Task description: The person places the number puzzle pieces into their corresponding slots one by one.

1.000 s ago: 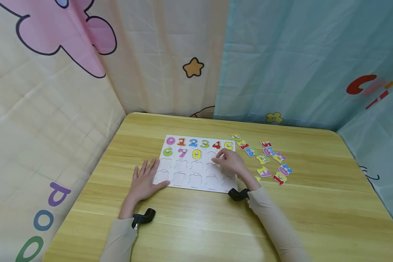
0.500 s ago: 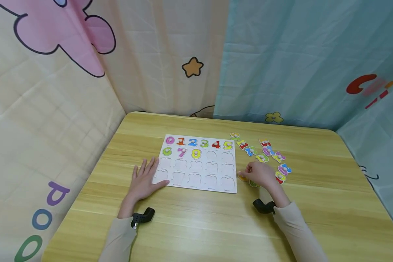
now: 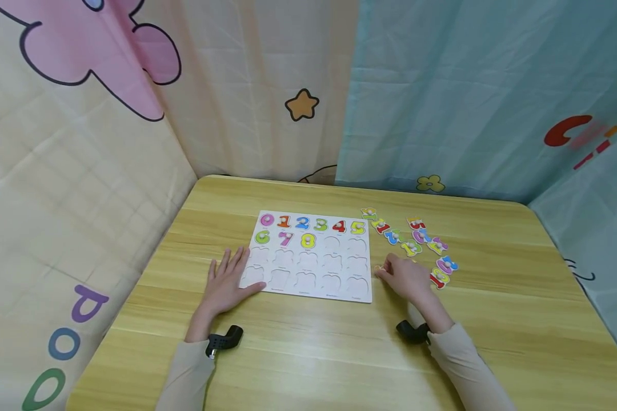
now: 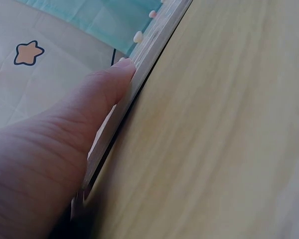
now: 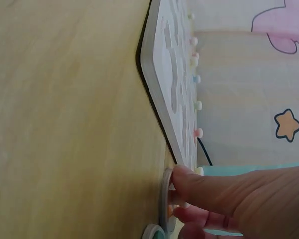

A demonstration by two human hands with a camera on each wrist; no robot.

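Observation:
A white number puzzle board (image 3: pixel 319 296) lies on the table, its top row filled with the pieces 0 to 5 and the second row holding 6, 7 and 8. My left hand (image 3: pixel 228 283) rests at the board's left edge, fingers spread, the thumb (image 4: pixel 117 74) on its front edge in the left wrist view. Just right of the board, my right hand (image 3: pixel 407 278) pinches an orange-coloured puzzle piece (image 3: pixel 379 270) between thumb and fingers. In the right wrist view that piece (image 5: pixel 165 199) is seen edge-on, close to the tabletop; its number is hidden.
Several loose two-digit puzzle pieces lie right of the board, among them a red and green 10 piece (image 3: pixel 439 278) and a yellow-green piece (image 3: pixel 411 248). Another piece (image 5: pixel 153 232) sits under the right hand. Printed curtains (image 3: pixel 442 85) stand behind the wooden table (image 3: pixel 308 348).
My right hand has gone from over the board to the loose pieces at its right, where it took hold of the orange-coloured piece. The left hand has stayed in place.

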